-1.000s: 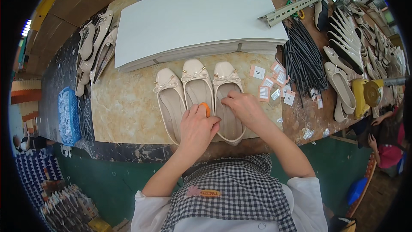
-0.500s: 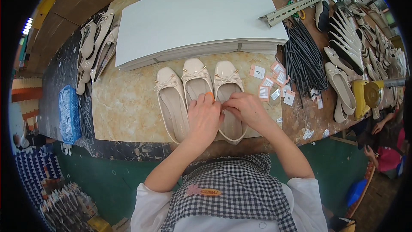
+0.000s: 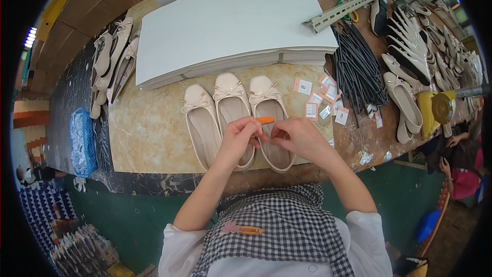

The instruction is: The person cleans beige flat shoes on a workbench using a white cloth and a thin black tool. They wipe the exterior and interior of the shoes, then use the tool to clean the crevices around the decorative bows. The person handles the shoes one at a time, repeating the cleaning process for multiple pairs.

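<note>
Three cream patent ballet flats with bows stand side by side in front of me: a left one (image 3: 198,118), a middle one (image 3: 230,92) and a right one (image 3: 266,103). Above the middle and right shoes, my left hand (image 3: 240,137) is closed around a slim orange tool (image 3: 265,120), whose end sticks out past the fingers; its kind is hidden. My right hand (image 3: 302,137) hovers over the right shoe's opening, close to the left fingertips. Its thumb and forefinger are pinched together, and anything between them is too small to make out.
Behind the shoes lies a stack of white sheets (image 3: 230,25) with a perforated metal bar (image 3: 343,13) on its corner. Pink-and-white labels (image 3: 311,110) and black strips (image 3: 359,66) lie to the right, beside more shoes (image 3: 402,100). A blue basket (image 3: 83,143) stands left.
My hands have drawn slightly apart and lower over the right shoe. The orange tool now points rightward and shows more of its length. The whole view has shifted slightly.
</note>
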The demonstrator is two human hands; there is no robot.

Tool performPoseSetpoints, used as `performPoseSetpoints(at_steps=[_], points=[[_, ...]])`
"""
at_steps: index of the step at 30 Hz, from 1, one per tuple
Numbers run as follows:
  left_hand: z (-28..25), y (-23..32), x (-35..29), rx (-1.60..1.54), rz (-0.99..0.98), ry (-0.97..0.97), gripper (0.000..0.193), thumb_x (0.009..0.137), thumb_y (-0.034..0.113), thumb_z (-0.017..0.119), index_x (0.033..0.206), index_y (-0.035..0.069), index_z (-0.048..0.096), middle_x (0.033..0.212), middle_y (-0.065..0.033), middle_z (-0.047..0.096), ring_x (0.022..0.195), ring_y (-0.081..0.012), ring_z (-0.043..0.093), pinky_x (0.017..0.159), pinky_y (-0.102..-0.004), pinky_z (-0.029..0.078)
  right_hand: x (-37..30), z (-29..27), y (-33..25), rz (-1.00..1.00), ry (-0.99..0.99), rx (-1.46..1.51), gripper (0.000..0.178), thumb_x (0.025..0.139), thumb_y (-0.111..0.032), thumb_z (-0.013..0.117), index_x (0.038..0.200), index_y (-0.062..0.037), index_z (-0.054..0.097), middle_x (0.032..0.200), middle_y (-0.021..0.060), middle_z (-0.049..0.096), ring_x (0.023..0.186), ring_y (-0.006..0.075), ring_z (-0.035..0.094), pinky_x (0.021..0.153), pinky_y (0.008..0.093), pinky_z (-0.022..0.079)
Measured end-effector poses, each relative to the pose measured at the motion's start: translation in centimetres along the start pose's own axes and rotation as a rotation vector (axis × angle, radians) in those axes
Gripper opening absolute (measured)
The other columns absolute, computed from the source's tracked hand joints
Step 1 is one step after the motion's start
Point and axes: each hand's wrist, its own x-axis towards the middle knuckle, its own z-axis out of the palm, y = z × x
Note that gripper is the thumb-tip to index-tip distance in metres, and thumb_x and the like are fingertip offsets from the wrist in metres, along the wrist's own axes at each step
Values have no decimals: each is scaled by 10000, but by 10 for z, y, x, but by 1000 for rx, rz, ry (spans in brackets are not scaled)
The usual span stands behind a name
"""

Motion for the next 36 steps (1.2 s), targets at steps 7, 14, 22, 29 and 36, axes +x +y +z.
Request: performPoseSetpoints(at_steps=[7,14,22,29,36], points=[[-7,-6,1,113,65,31,184,905,119,515,762,35,595,659,5,577,561,-63,540,507,-202,452,-3,34,-2,-167,377,-374,317,777,-186,700,1054,-53,621,934,101,628,874,274,632,748,372,512],[-11,-17,1,9,99,21,258,931,150,493,1031,4,681,604,28,519,505,-58,493,460,-205,414,5,36,9,-98,215,-202,271,877,-289,573,1004,-62,649,898,146,640,852,337,629,735,425,508],[-25,-39,26,-262,49,-82,276,954,216,538,1050,3,685,707,-4,624,622,-86,584,570,-227,488,25,13,32,-94,-45,-170,385,875,-408,588,1124,-120,638,1008,147,684,910,331,659,788,404,521],[-35,-37,21,-477,24,-120,215,925,140,494,728,66,539,743,-86,647,711,-195,656,660,-332,541,42,17,71,-243,-142,-11,296,836,-202,604,1124,-142,630,917,101,688,835,262,671,757,362,526],[-36,-41,32,-507,32,-65,249,967,193,502,840,10,613,902,-136,681,814,-221,681,759,-332,561,45,13,62,-249,-161,-12,258,848,-202,591,1084,-100,610,852,129,679,806,262,674,710,353,530]])
